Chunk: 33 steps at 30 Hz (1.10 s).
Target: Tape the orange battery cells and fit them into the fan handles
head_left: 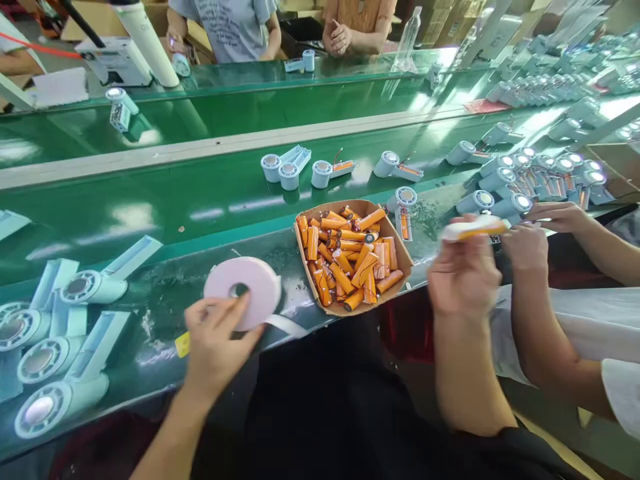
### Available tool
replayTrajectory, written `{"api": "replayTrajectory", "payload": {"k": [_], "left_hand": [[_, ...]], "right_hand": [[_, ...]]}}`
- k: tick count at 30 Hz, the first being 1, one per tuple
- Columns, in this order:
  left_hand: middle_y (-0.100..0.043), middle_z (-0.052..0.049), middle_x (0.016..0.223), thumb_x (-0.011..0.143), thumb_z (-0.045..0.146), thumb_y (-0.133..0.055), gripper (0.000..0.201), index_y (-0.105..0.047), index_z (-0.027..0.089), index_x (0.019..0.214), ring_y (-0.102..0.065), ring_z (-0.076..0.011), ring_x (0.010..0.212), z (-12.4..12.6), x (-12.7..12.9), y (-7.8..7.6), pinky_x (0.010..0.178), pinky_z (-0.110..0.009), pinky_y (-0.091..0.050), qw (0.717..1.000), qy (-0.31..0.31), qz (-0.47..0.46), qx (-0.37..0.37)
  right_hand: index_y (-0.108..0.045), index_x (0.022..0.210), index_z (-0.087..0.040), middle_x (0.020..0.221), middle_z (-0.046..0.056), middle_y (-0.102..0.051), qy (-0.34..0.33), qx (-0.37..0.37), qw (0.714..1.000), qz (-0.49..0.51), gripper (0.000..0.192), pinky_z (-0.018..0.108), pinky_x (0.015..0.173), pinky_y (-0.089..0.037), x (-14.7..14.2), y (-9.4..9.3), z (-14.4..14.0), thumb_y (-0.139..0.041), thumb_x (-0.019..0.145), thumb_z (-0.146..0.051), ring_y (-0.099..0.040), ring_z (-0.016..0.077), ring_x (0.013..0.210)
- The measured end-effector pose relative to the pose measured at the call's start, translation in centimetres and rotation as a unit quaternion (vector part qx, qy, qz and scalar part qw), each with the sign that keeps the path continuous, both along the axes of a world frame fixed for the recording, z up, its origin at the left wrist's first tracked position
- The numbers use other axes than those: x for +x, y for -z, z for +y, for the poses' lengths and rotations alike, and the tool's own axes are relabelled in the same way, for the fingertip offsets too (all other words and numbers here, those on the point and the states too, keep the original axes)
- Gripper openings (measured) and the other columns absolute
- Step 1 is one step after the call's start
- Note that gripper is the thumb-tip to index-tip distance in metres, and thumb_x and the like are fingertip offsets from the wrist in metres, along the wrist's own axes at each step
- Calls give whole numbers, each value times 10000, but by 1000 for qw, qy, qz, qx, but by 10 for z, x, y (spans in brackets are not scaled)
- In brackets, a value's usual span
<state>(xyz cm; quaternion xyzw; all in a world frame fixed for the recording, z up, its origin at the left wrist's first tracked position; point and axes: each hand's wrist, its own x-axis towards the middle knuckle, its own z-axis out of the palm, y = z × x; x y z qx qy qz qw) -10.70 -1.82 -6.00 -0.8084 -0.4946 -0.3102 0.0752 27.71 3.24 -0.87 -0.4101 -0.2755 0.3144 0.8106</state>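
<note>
My left hand is closed on a roll of pale pink double-sided tape lying flat on the bench, with fingertips by its centre hole and the thumb at its near edge. A loose white tape end runs from the roll to the bench edge. My right hand is raised at the right, pinching an orange battery with something white along it; motion blurs the details. Between my hands stands a cardboard tray heaped with orange wired batteries.
Light-blue fan housings lie at the left. More housings, some holding batteries, rest on the green conveyor belt. A co-worker's hands are close beside my right hand. Other people sit across the line.
</note>
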Motion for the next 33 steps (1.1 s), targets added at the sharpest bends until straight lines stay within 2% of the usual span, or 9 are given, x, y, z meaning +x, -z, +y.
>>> {"api": "replayTrajectory", "payload": {"k": [3,5,11,15,17,20,24,29,33], "left_hand": [[-752,-125,1226,997,525,-600,532,-636,234,1440,-588,-373,1180,31,-51,3,1031,-518,-478,997,-34,47,-41],[-734,-123,1301,1007,558,-559,547,-634,228,1437,-563,-372,1272,63,-49,-6,1082,-517,-477,996,-42,45,-59],[-644,-127,1500,993,454,-603,551,-630,174,1466,-502,-334,1412,237,85,-50,1241,-480,-376,983,-8,134,-125],[-636,-196,1482,944,395,-689,528,-671,111,1389,-371,-406,1522,322,146,-56,1307,-583,-204,952,-11,256,-165],[-689,-203,1368,919,306,-714,423,-716,127,1302,-446,-403,1459,329,147,-52,1277,-585,-260,943,3,284,-172],[-684,-181,1323,874,193,-739,375,-730,166,1248,-562,-359,1316,308,118,-44,1150,-506,-440,940,13,289,-179],[-621,-154,1418,852,62,-657,428,-707,192,1256,-522,-324,1345,270,45,-45,1082,-440,-497,936,21,291,-196],[-714,-115,1303,793,11,-593,322,-761,197,996,-556,-283,1326,263,-19,-57,1128,-402,-453,903,50,299,-304],[-763,-8,1277,865,163,-604,202,-772,251,933,-643,-197,1225,276,-24,-65,1004,-261,-493,895,65,268,-350]], "right_hand": [[-815,1063,-319,1105,-40,-805,41,33,999,-3,291,137,794,-645,43,-6,-5,-911,796,-257,-774,92,987],[-807,1111,-357,1057,-35,-821,-4,-1,1000,0,412,148,731,-648,45,4,-13,-956,743,-247,-792,108,916],[-773,1137,-379,1037,-13,-842,-43,-54,997,19,473,228,693,-661,14,28,-17,-976,714,-321,-818,168,881],[-763,1137,-391,1015,22,-844,-33,-106,993,-28,459,362,729,-693,21,22,-17,-948,720,-340,-827,238,862],[-760,1128,-426,1009,32,-840,-14,-147,987,-58,452,506,845,-690,32,22,-21,-930,712,-370,-826,297,919],[-769,1081,-496,1014,67,-824,29,-216,972,-88,431,713,1047,-556,48,22,-25,-896,671,-462,-782,403,1097],[-763,1012,-596,1017,115,-809,28,-227,963,-140,414,683,1071,-508,54,-2,-1,-907,633,-515,-728,432,1202],[-767,1061,-382,927,70,-840,-198,-180,927,-261,490,595,909,-625,-4,-42,83,-957,637,-537,-815,358,911],[-699,1190,-235,810,23,-820,-392,-140,824,-384,489,362,649,-584,-95,-44,153,-844,782,-461,-714,203,635]]}}
